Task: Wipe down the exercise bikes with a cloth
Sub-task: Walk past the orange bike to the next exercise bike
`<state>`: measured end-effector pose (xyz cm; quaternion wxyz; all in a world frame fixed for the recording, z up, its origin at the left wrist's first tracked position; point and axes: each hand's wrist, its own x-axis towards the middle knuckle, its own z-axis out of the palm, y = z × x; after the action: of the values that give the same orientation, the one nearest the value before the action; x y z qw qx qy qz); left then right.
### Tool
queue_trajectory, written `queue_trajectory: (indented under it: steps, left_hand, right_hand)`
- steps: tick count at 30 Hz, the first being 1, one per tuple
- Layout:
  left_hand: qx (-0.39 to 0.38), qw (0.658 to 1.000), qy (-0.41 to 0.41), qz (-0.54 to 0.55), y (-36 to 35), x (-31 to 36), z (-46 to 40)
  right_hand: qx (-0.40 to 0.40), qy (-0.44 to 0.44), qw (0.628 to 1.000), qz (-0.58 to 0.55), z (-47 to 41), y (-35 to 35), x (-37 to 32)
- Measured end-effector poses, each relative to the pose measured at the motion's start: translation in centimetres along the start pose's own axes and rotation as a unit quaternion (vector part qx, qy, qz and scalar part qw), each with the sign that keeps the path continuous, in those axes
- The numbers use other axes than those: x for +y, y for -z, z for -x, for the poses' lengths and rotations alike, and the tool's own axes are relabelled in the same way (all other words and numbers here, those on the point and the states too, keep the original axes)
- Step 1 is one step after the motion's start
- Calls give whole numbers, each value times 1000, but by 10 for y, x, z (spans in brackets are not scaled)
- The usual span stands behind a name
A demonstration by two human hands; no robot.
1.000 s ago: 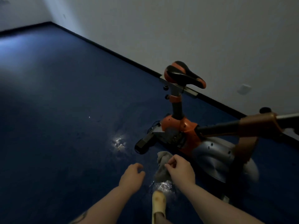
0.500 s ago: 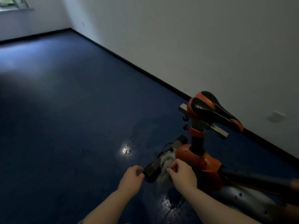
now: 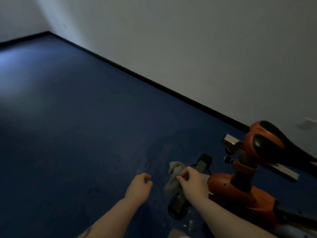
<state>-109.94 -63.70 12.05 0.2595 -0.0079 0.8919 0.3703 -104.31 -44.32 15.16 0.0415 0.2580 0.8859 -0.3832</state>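
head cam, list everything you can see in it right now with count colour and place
exercise bike: one, orange and black, lower right, standing on the floor
saddle: one, black with orange trim, right edge, on top of the bike's post
base bar: one, black-capped, running along the floor beneath the right hand
cloth: one, grey, bunched, above the base bar
floor: one, dark blue, fills the left and middle
wall: white, upper half, with a black skirting line where it meets the floor
left hand: one, fingers loosely curled, holds nothing, left of the cloth
right hand: one, pinches the cloth
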Motion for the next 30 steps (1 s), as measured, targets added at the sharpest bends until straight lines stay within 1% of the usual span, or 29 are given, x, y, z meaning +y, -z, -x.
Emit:
queue_trajectory:
  steps: [5,9,16,20,23,27,30]
  left_hand:
    - [-40,998,-41,-6,21,15,-60]
    - [-68,996,-53,-16,33,32,-112]
    - [-101,985,-110,-87,67,108,-231]
    - [-96,982,-132,-95,85,147,-294]
    - [-117,978,-134,-106,90,163,-328]
    - [-165,967,-138,-139,91,187,-383]
    - [-208,944,-175,-188,90,220,-434]
  right_hand:
    - [30,-22,999,8,-43,-14,-33]
    - [42,-40,998,9,-92,-16,-51]
    - [111,-66,991,-22,-198,4,-79]
    - [135,-81,987,-21,-253,22,-91]
    - [146,-106,983,-20,-285,31,-100]
    - [163,-125,978,-30,-333,39,-107]
    - [200,-150,968,-31,-375,47,-114]
